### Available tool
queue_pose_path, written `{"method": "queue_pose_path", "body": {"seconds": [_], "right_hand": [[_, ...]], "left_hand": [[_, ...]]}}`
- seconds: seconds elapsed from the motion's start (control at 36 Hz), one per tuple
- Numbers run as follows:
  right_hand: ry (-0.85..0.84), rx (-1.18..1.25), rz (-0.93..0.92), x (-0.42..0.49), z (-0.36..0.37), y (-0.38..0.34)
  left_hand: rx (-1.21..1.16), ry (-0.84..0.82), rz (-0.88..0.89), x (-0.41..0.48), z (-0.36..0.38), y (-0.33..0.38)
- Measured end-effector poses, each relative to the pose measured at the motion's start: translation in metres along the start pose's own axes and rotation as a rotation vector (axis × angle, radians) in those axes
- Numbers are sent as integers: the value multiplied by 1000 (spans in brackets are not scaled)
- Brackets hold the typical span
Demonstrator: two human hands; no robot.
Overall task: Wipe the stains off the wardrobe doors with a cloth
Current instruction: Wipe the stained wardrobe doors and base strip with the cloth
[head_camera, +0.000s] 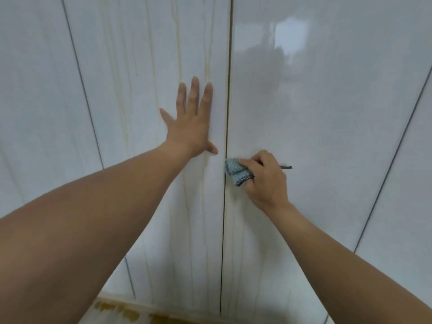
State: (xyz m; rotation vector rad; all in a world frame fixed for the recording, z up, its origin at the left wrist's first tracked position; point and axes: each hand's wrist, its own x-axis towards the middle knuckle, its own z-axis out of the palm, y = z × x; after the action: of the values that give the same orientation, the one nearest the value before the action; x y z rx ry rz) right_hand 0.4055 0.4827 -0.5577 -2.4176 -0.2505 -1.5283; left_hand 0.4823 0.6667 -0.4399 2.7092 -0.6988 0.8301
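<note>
Two glossy white wardrobe doors fill the view, split by a dark vertical gap. The left door (145, 66) carries several yellowish drip streaks (178, 57) running down it. My left hand (191, 122) lies flat on that door with fingers spread, close to the gap. My right hand (264, 178) grips a crumpled blue-grey cloth (235, 170) and presses it against the right door (327, 113) right beside the gap. Faint streaks show on the right door below the cloth.
Further door panels lie at the far left (35, 90) and far right (416, 183), each behind a dark seam. A wooden floor strip with brownish stains (121, 311) shows at the bottom edge.
</note>
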Motion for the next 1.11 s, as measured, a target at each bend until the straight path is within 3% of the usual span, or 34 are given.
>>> {"method": "queue_pose_path", "body": {"seconds": [0.14,0.25,0.44,0.61,0.69,0.78,0.86,0.97,1.11], "right_hand": [[124,-22,98,22,-4,-4],[107,-75,60,-6,16,-1],[106,-166,-11,-70,63,2],[-176,-237,-102,-107,67,7],[-78,-236,-54,-92,63,1],[124,-236,-2,-68,66,-6],[221,-258,-4,-70,79,-6],[222,-276,-103,-122,105,7],[16,-243,-107,-168,110,18]], "left_hand": [[-38,198,23,-40,41,-17],[-113,269,-22,-106,114,-48],[-119,158,-8,-159,204,-76],[-209,43,-20,-160,237,-70],[-215,-57,-53,-155,234,-62],[-203,-83,-82,-152,230,-50],[-199,-97,-84,-150,232,-48],[-197,-85,-56,-151,235,-56],[-231,-127,-85,-158,222,-46]]}}
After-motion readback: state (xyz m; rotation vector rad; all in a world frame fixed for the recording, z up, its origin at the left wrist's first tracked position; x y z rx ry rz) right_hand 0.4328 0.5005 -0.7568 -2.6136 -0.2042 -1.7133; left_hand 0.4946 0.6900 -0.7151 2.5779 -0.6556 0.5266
